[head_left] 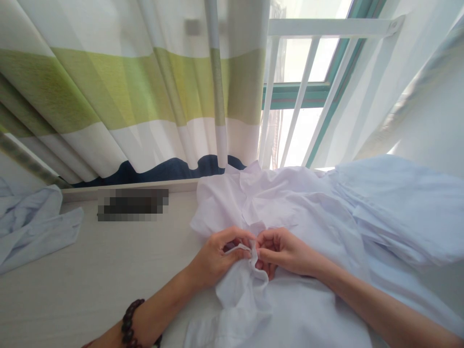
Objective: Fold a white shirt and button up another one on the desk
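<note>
A white shirt [300, 309] lies spread over the pale surface, its collar end toward the window. My left hand [217, 251] pinches the front edge of the shirt between thumb and fingers. A beaded bracelet [131, 321] sits on the left wrist. Right beside it, my right hand [277, 249] is closed on the same fabric edge, thumb against curled fingers. Both sets of fingertips nearly meet at the strip of cloth. Any button between them is hidden or too small to make out.
More folded white clothing [409, 208] lies at the right, and a crumpled white garment [32, 227] at the far left. A dark pixelated object [132, 203] rests near the back edge. Behind are a green-striped curtain [137, 92] and white window bars [300, 96].
</note>
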Available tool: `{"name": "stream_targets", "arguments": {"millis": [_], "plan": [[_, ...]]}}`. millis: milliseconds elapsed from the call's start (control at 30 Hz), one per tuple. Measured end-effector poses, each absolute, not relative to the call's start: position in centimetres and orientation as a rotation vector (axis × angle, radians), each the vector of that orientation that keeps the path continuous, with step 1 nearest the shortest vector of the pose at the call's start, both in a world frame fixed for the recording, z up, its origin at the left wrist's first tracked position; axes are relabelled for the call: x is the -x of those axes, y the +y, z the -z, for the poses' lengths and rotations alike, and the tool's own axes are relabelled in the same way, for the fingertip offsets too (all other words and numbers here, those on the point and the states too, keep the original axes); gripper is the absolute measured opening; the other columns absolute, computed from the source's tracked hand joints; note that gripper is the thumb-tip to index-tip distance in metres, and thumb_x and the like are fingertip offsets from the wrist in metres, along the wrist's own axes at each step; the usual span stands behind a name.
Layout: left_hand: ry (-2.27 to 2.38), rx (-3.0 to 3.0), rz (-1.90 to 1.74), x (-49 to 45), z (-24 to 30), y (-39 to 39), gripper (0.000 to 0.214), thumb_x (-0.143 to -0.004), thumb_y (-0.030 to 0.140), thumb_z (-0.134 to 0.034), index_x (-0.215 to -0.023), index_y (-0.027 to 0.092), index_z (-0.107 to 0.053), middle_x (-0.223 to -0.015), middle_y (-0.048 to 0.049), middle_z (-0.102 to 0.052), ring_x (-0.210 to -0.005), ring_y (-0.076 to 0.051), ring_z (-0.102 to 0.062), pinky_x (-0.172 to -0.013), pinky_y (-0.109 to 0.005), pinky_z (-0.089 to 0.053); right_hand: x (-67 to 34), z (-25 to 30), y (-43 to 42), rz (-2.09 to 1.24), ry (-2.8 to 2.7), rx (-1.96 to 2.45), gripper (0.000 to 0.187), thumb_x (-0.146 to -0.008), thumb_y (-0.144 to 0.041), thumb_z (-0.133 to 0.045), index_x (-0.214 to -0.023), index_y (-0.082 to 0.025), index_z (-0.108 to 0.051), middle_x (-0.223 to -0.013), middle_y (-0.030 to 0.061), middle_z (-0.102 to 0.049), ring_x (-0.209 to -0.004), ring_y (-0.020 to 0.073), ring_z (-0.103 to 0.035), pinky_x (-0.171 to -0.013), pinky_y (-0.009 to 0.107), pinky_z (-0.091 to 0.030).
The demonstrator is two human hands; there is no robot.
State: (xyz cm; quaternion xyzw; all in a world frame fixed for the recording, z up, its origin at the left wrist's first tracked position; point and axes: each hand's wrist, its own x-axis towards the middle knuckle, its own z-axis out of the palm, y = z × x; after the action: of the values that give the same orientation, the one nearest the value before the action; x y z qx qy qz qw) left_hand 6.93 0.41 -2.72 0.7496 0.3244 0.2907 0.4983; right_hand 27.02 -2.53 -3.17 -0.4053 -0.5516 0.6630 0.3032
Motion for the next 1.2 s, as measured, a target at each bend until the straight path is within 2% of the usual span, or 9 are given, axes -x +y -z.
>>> {"name": "stream_targets", "arguments": {"millis": [67, 200, 300, 400, 500, 667, 867, 1000, 1200], "plan": [[0.776, -1.851, -0.678, -7.0, 2.6, 0.4, 0.019, -0.083, 0.017, -0.063, -0.1, 0.023, -0.068, -0.093, 0.0007, -0.067, -0.087, -0.014, -0.062, -0.077, -0.023, -0.046, -27.0, 3.2, -2.5, -1.747, -1.469, 1.07, 0.031, -0.074, -0.043, -0.071, -0.075, -0.015, -0.057, -0.064, -0.0003, -0.067, -0.05, 0.0103, -0.062, -0.05, 0.021, -0.051], [0.795, -1.973, -0.68, -7.0, 2.5, 0.3, 0.005, -0.084, 0.02, -0.064, -0.087, 0.02, -0.068, -0.086, 0.0008, -0.064, -0.08, -0.013, -0.059, -0.074, -0.022, -0.044, -27.0, 3.3, -2.5, -1.697, -1.53, 1.076, 0.02, -0.082, -0.035, -0.062, -0.079, -0.016, -0.056, -0.061, -0.0026, -0.064, -0.047, 0.0099, -0.061, -0.047, 0.02, -0.05], [0.811, -2.042, -0.701, -7.0, 2.6, 0.2, 0.003, -0.084, 0.022, -0.065, -0.083, 0.019, -0.065, -0.092, -0.0007, -0.057, -0.081, -0.013, -0.057, -0.073, -0.021, -0.045, -27.1, 3.1, -2.6, -1.663, -1.64, 1.081, 0.014, -0.086, -0.028, -0.053, -0.077, -0.017, -0.055, -0.054, -0.0055, -0.057, -0.04, 0.0077, -0.054, -0.039, 0.017, -0.042], [0.809, -2.121, -0.752, -6.9, 2.8, 0.0, 0.005, -0.085, 0.022, -0.065, -0.083, 0.018, -0.062, -0.105, -0.0029, -0.049, -0.084, -0.012, -0.056, -0.076, -0.021, -0.046, -27.3, 2.7, -2.7, -1.656, -1.742, 1.079, 0.018, -0.089, -0.024, -0.046, -0.072, -0.018, -0.052, -0.05, -0.0067, -0.051, -0.037, 0.0053, -0.045, -0.035, 0.015, -0.033], [0.678, -2.22, -0.796, -6.9, 2.9, 0.0, 0.004, -0.088, 0.017, -0.059, -0.086, 0.018, -0.056, -0.103, -0.0033, -0.051, -0.087, -0.013, -0.056, -0.082, -0.022, -0.045, -27.4, 2.4, -2.6, -1.647, -1.8, 1.064, 0.02, -0.087, -0.019, -0.044, -0.068, -0.018, -0.049, -0.052, -0.0063, -0.051, -0.038, 0.0045, -0.043, -0.036, 0.015, -0.03], [0.454, -2.401, -0.804, -7.0, 3.1, -0.1, 0.012, -0.093, 0.009, -0.045, -0.093, 0.018, -0.053, -0.093, -0.0034, -0.056, -0.081, -0.012, -0.055, -0.075, -0.022, -0.047, -27.4, 2.6, -2.6, -1.651, -1.777, 1.012, 0.018, -0.086, -0.019, -0.044, -0.068, -0.019, -0.048, -0.049, -0.0076, -0.048, -0.037, 0.0053, -0.039, -0.037, 0.016, -0.029], [0.687, -2.518, -1.074, -6.7, 3.3, 0.0, 0.007, -0.089, 0.016, -0.054, -0.086, 0.019, -0.059, -0.088, -0.003, -0.049, -0.074, -0.012, -0.053, -0.064, -0.022, -0.045, -26.9, 3.3, -3.0, -1.233, -1.788, 1.091, 0.021, -0.086, -0.019, -0.044, -0.066, -0.018, -0.049, -0.05, -0.0068, -0.043, -0.044, 0.0068, -0.037, -0.043, 0.018, -0.029], [0.658, -2.493, -0.824, -6.7, 2.6, 0.0, 0.009, -0.085, 0.012, -0.052, -0.082, 0.017, -0.058, -0.076, -0.0003, -0.054, -0.068, -0.012, -0.052, -0.066, -0.022, -0.043, -26.6, 3.6, -3.4, -0.939, -1.919, 1.098, 0.019, -0.087, -0.019, -0.045, -0.067, -0.019, -0.046, -0.056, -0.0064, -0.039, -0.051, 0.0077, -0.034, -0.049, 0.02, -0.029], [0.932, -2.306, -0.611, -7.1, 2.2, -0.2, 0.026, -0.087, 0.029, -0.05, -0.064, 0.017, -0.05, -0.066, 0.0017, -0.052, -0.062, -0.012, -0.049, -0.06, -0.023, -0.038, -26.2, 3.7, -4.0, -0.708, -2.113, 1.131, 0.022, -0.089, -0.022, -0.044, -0.068, -0.021, -0.038, -0.058, -0.0062, -0.036, -0.051, 0.0085, -0.032, -0.052, 0.022, -0.026]]}}
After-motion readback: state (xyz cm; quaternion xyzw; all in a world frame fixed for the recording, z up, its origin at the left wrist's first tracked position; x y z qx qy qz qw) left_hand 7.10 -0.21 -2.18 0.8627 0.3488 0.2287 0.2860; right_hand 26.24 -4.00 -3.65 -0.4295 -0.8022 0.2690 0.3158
